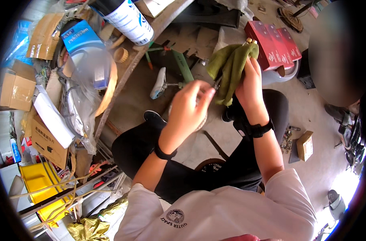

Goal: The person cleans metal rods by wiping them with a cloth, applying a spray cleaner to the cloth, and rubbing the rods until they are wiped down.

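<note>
The left hand point(190, 105) is curling near a green cloth point(230, 66).
Its grip is blurring, so I cannot tell what it is pinching; the right hand point(249, 82) is pinching the cloth in its grip, which is hanging between the left hand and some farther red boxes point(270, 46).

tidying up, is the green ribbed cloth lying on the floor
No, the right hand holds the green ribbed cloth up.
</note>
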{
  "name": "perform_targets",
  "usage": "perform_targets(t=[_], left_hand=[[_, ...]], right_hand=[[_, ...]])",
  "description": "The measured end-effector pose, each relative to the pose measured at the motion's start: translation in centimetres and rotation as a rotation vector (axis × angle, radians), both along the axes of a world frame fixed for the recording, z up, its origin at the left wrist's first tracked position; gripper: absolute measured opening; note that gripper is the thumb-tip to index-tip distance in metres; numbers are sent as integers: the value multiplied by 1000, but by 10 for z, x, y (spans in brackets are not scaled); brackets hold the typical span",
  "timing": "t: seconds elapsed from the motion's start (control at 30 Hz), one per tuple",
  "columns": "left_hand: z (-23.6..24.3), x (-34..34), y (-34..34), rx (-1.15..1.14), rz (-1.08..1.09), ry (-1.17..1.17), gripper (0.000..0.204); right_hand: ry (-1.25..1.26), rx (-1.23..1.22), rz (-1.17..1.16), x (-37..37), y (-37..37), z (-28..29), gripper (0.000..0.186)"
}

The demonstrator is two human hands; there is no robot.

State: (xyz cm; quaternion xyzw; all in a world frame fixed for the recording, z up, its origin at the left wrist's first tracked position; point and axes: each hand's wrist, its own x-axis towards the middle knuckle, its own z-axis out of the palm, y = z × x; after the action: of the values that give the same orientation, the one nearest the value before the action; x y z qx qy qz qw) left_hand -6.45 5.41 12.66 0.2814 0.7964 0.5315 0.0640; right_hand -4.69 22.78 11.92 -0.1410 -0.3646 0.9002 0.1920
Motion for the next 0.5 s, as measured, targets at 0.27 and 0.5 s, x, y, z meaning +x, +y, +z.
perform_targets(t=[0.27, 0.5], left_hand=[[-18, -5, 1, -87, -60, -294, 25], [-22, 7, 13, 235, -152, -624, 27]], right_hand=[[1, -14, -28, -1, -3, 3, 22], [50, -116, -8, -3, 4, -9, 21]])
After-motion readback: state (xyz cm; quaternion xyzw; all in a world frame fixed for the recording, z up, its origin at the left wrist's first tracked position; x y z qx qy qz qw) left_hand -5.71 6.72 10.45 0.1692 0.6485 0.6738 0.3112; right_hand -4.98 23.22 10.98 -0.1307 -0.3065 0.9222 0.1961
